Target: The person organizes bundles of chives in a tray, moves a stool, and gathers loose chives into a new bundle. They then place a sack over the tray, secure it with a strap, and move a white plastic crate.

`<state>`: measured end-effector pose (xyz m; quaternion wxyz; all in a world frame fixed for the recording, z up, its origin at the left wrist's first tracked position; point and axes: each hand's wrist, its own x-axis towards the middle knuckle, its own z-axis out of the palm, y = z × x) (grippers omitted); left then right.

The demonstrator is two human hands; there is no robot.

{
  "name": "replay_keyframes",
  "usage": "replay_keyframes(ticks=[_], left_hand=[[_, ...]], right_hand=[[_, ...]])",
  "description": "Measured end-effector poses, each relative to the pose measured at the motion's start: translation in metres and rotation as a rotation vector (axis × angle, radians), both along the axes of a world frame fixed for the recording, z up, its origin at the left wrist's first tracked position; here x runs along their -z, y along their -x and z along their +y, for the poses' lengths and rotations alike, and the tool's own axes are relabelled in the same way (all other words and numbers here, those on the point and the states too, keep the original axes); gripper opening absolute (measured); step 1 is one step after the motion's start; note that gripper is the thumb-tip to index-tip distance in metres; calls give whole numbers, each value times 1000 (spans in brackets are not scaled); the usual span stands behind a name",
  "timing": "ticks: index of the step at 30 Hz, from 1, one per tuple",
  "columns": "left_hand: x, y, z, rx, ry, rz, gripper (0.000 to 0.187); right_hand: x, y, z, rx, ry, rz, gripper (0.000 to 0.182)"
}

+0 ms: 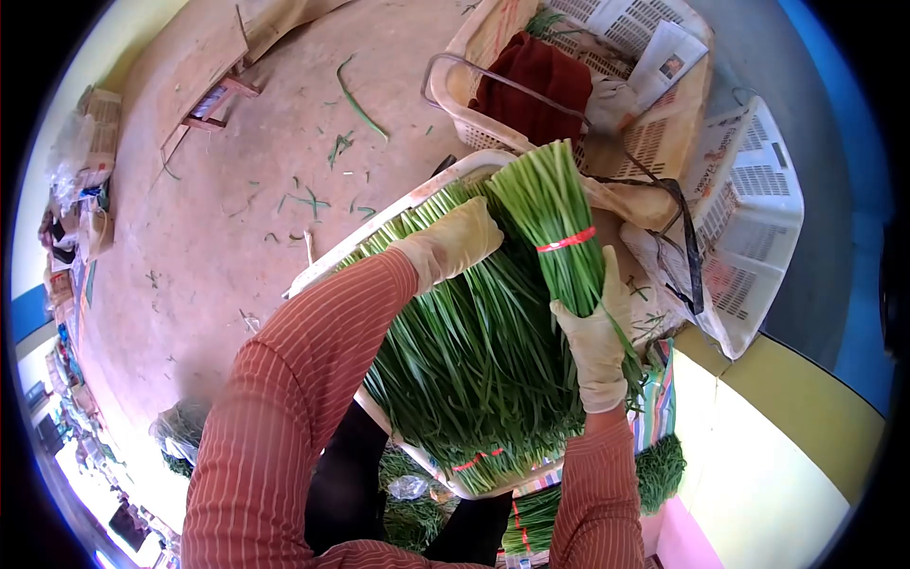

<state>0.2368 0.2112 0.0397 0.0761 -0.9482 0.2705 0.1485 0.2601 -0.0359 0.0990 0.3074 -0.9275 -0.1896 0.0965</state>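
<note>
My right hand (597, 346), in a whitish glove, grips a bundle of garlic chives (559, 213), its thumb on one side and fingers on the other. A red band (567, 239) circles this bundle, whose pale cut ends point away from me. My left hand (460, 239), gloved too, lies back up over the chives in the basket, fingers stretched toward the bundle; the fingertips are partly hidden. Beneath both hands, a pale plastic basket (327, 263) is packed with long green chives (464, 351). Another red band (477, 460) shows at its near end.
Beyond the basket stands a crate (464, 119) holding dark red cloth (531, 85). A white crate (749, 228) leans at the right, near a dark strap (690, 237). Green scraps (308, 201) litter the floor. More banded greens (536, 520) lie near my legs.
</note>
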Motion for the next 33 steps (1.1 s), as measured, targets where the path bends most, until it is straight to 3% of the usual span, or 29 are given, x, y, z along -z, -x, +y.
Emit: replay_keyframes(ticks=[7,14,21,25,28,30,33], left_hand=[[4,-11,-4,9,-23,5,17],[-19,-40,-16,62,12,-5,21],[-91,-55,-32,102,203,133,30],[-148,-80,-66,153,284,136,30],[-192,-95,-95,165,230,246,32],[-204,-109,-108,206,292,87,31],[-235,-125,-119,112,214,169,30]], right_hand=[[-68,19,-41,162,-17,24,96],[-111,52,-89,412,-269,254,97],[-183,101,-140,611,-294,313,109],[-222,131,-183,399,-12,329,109],[-247,129,-160,-194,356,291,96],[-219,138,-147,-183,291,386,95],[-156,137,-114,-146,149,331,93]])
